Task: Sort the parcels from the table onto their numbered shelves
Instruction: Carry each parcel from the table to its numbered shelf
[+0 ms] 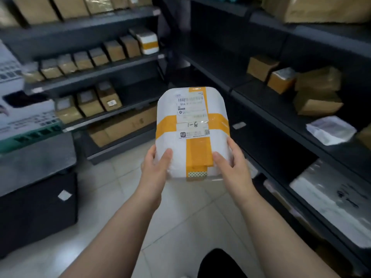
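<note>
Parcel (191,125): white wrapped package, crossed lengthwise and crosswise by orange tape, held in the air between the two shelving units, above the tiled floor (180,223).

Grip, left hand (155,167): fingers closed around the parcel's near left corner, thumb lying flat on the top face, remaining fingers out of sight beneath.

Grip, right hand (233,162): closed on the near right corner, thumb resting at the edge of the lengthwise tape, index finger along the right side, other fingers hidden under the package.

Markings on top face: printed shipping label (190,106) with barcode and the digits "516"; below it, on the white strip over the crosswise tape, a handwritten "1-8"; below that a second small label with square codes. Finer print too blurred to read. A patterned tape tab sits at the near end.

Both forearms bare, reaching in from the lower edge of the view.

Left shelving unit (96,72): dark metal, several tiers. Middle tiers hold rows of small brown cardboard boxes (84,61) standing side by side; at the right end of one row a white parcel with an orange band (147,42). Lowest tier holds a large flat carton marked "1-8" (128,125).

Right shelving unit (281,109): dark metal. Brown boxes (281,80) on an upper tier, a white soft packet (330,130) just beside them toward the viewer, a large white bag (331,197) on the tier below.

Far left: grey table surface (34,163) with a printed white carton (20,109) behind it.
</note>
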Demonstrator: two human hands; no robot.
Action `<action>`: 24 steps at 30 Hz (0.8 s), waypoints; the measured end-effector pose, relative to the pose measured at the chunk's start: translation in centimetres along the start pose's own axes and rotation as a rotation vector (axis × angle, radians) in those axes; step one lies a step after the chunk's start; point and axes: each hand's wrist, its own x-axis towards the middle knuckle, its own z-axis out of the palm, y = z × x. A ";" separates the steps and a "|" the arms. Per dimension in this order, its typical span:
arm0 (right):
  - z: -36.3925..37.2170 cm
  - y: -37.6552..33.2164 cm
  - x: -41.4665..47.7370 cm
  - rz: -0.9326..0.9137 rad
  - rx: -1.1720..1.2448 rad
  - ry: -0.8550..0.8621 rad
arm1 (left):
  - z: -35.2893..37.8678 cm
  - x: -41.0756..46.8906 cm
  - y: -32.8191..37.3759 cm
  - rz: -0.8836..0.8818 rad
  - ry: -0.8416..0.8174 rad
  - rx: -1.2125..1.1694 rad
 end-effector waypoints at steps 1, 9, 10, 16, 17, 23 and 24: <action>1.4 -0.1 1.2 -0.001 -0.003 -0.042 | -0.9 0.8 0.3 -0.009 0.036 0.003; 9.7 -1.4 13.0 0.012 -0.035 -0.283 | -4.3 10.9 2.3 0.009 0.217 -0.051; 10.5 -1.7 14.8 0.009 -0.043 -0.305 | -4.3 12.5 2.7 0.006 0.236 -0.056; 13.9 -3.0 26.3 0.022 -0.110 -0.418 | -3.0 22.7 5.3 0.022 0.311 -0.058; 14.4 -2.9 28.1 0.029 -0.114 -0.434 | -2.8 24.3 5.5 0.009 0.319 -0.056; 18.5 -1.7 36.5 0.082 -0.100 -0.533 | -4.0 32.6 5.3 -0.044 0.402 -0.043; 19.4 -1.4 37.5 0.099 -0.092 -0.535 | -4.5 33.8 5.1 -0.049 0.412 -0.044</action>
